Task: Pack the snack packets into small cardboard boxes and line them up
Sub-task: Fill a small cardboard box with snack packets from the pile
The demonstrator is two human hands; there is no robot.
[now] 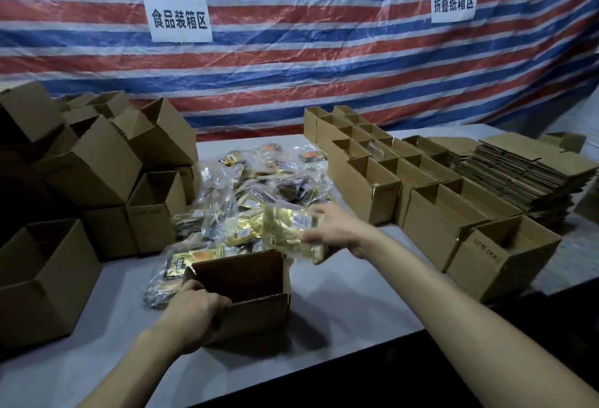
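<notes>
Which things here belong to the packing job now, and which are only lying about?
In use: open box held by left hand; gold packet in right hand; packet pile; lined-up boxes.
Lying about: flat cardboard stack; wall signs.

Matt cardboard box (pixel 256 307), glossy foil packet (pixel 291 232)

Gold packet (pixel 288 229) print blurred, unreadable | open box (pixel 259 313) floor hidden behind near wall | flattened cardboard stack (pixel 518 171) cropped by right edge | large box (pixel 42 281) cropped left
</notes>
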